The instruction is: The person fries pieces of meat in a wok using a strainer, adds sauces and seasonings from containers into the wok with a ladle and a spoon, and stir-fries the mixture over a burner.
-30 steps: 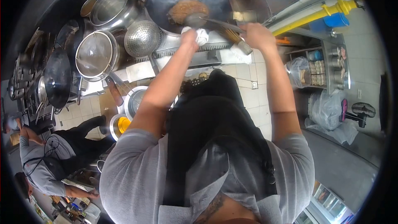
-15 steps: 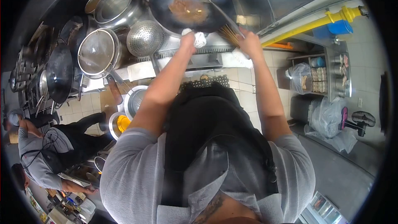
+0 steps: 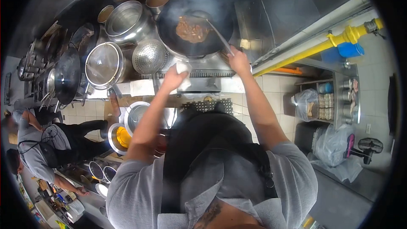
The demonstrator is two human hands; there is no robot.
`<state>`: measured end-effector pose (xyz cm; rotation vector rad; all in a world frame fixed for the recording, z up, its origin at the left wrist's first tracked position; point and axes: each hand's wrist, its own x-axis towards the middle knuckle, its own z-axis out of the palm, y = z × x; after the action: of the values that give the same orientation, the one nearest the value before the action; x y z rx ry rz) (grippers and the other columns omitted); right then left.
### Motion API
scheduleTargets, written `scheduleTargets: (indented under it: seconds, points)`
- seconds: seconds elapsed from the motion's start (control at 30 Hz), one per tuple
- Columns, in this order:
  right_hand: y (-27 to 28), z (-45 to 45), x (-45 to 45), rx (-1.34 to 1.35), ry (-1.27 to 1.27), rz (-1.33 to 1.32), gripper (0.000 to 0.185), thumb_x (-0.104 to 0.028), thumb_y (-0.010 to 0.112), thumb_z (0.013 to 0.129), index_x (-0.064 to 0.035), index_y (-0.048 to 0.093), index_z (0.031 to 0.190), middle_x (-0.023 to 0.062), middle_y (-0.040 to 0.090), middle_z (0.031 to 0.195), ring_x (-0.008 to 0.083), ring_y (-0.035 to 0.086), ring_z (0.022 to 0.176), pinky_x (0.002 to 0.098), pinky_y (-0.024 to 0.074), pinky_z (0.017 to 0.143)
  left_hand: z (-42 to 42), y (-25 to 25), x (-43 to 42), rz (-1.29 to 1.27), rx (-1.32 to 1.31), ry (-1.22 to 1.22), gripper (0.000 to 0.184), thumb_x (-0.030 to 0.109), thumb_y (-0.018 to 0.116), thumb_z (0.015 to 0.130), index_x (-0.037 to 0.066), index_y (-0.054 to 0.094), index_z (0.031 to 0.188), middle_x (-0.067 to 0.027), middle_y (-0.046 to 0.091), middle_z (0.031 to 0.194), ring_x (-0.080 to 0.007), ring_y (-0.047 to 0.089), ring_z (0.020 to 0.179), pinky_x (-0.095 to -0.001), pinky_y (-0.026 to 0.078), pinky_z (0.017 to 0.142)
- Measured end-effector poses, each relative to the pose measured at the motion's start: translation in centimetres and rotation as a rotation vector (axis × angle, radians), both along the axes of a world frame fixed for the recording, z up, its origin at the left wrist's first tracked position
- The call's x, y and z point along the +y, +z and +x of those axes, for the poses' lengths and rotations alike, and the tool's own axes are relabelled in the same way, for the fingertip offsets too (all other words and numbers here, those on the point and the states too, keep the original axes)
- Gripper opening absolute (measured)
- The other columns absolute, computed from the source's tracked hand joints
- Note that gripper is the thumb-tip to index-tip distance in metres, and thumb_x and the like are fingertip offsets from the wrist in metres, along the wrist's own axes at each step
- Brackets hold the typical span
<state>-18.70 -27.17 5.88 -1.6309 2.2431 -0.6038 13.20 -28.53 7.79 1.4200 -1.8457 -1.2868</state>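
Note:
A large dark wok (image 3: pixel 169 38) sits on the burner at the top, with steam rising from it. Brown, saucy food (image 3: pixel 190 32) lies in its middle. My right hand (image 3: pixel 240 62) is closed around the handle of a long metal ladle (image 3: pixel 220 38), whose bowl is in the wok just right of the food and partly hidden by steam. Closed on a folded white cloth (image 3: pixel 184 74), my left hand (image 3: pixel 173 79) is in front of the wok, apart from its near rim.
A perforated skimmer (image 3: pixel 149 57), a strainer (image 3: pixel 102 65) and a metal pot (image 3: pixel 124 19) stand left of the wok. Below them is a bowl with yellow liquid (image 3: pixel 123 137). A yellow pipe (image 3: pixel 313 51) runs along the right. Another person (image 3: pixel 42 133) works at lower left.
My left hand has come off the wok's near rim and moved down-left with the cloth. The ladle has shifted lower into the wok by the food, and my right hand moved left.

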Motion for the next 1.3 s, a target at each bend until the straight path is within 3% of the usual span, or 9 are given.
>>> scheduleTargets:
  seconds: [0.1,0.23,0.33,0.5,0.77,0.9,0.97,1.17,1.3]
  points:
    - [0.3,-2.6,2.9,-0.290,0.041,0.001,0.042,-0.027,0.064,0.095,-0.0050,0.061,0.130,0.0147,0.069,0.095,0.0223,0.066,0.075,0.0329,0.0530,0.069,-1.0,3.4,-2.7,-0.497,-0.446,-0.497,0.053,0.027,0.072,0.073,0.000,0.064,0.119,-0.0205,0.070,0.104,-0.0370,0.066,0.101,-0.0435,0.041,0.108]
    - [5.9,-5.5,6.0,-0.962,-0.028,0.266,0.040,-0.024,0.061,0.098,-0.0074,0.057,0.134,-0.0004,0.055,0.074,0.0062,0.047,0.050,0.0223,0.0402,0.042,-6.8,7.0,-9.5,-0.398,-0.888,-0.910,0.062,0.029,0.071,0.070,0.003,0.061,0.125,-0.0223,0.068,0.107,-0.0368,0.062,0.111,-0.0447,0.019,0.124]
    - [7.2,-7.6,8.3,-1.085,0.019,0.264,0.040,-0.027,0.058,0.101,-0.0073,0.056,0.136,-0.0019,0.048,0.067,0.0046,0.038,0.043,0.0229,0.0295,0.035,-9.4,4.3,-14.5,-0.969,-0.612,-0.885,0.045,0.027,0.073,0.067,0.006,0.070,0.107,-0.0200,0.072,0.098,-0.0358,0.065,0.105,-0.0460,0.043,0.108]
    - [8.6,-9.5,10.6,-1.032,-0.014,0.289,0.042,-0.026,0.057,0.101,-0.0076,0.054,0.138,-0.0020,0.048,0.069,0.0045,0.038,0.044,0.0229,0.0311,0.036,-14.8,4.3,-15.7,-0.466,-0.939,-0.941,0.042,0.024,0.075,0.066,0.010,0.071,0.106,-0.0171,0.072,0.098,-0.0356,0.068,0.094,-0.0467,0.053,0.084]
    - [8.0,-11.9,10.1,-1.024,0.002,0.277,0.041,-0.026,0.057,0.101,-0.0118,0.054,0.140,-0.0025,0.048,0.069,0.0043,0.038,0.046,0.0237,0.0321,0.037,-13.4,7.8,-8.0,-0.622,-0.235,-0.635,0.051,0.028,0.074,0.071,0.000,0.066,0.113,-0.0259,0.067,0.110,-0.0406,0.063,0.107,-0.0459,0.049,0.095]
    - [7.8,-12.3,9.2,-0.972,0.101,0.331,0.041,-0.024,0.056,0.102,-0.0119,0.053,0.141,-0.0027,0.048,0.071,0.0037,0.040,0.047,0.0207,0.0320,0.039,-14.0,9.1,-8.8,-0.467,-0.590,-0.648,0.045,0.031,0.072,0.071,0.005,0.068,0.108,-0.0236,0.066,0.113,-0.0384,0.060,0.114,-0.0448,0.049,0.097]
    - [8.1,-11.9,8.5,-0.950,0.135,0.334,0.042,-0.025,0.056,0.102,-0.0129,0.052,0.142,-0.0028,0.048,0.071,0.0038,0.040,0.047,0.0207,0.0323,0.039,-13.7,6.1,-11.4,-0.487,-0.744,-0.732,0.063,0.026,0.073,0.069,0.001,0.059,0.125,-0.0268,0.064,0.114,-0.0405,0.059,0.113,-0.0451,0.048,0.100]
    - [8.9,-11.7,8.6,-0.971,0.157,0.369,0.042,-0.025,0.056,0.102,-0.0153,0.053,0.143,-0.0033,0.048,0.071,0.0032,0.040,0.048,0.0203,0.0326,0.039,-14.6,4.1,-12.3,-0.386,-0.880,-0.760,0.038,0.026,0.072,0.071,0.005,0.069,0.103,-0.0227,0.069,0.100,-0.0375,0.066,0.098,-0.0448,0.052,0.089]
    - [7.5,-12.6,8.7,-0.997,0.121,0.359,0.042,-0.024,0.056,0.102,-0.0156,0.053,0.143,-0.0031,0.048,0.071,0.0033,0.039,0.047,0.0203,0.0322,0.038,-13.3,7.3,-7.0,-0.265,-0.388,-0.642,0.042,0.025,0.074,0.070,0.002,0.066,0.104,-0.0197,0.071,0.097,-0.0349,0.068,0.093,-0.0399,0.054,0.086]
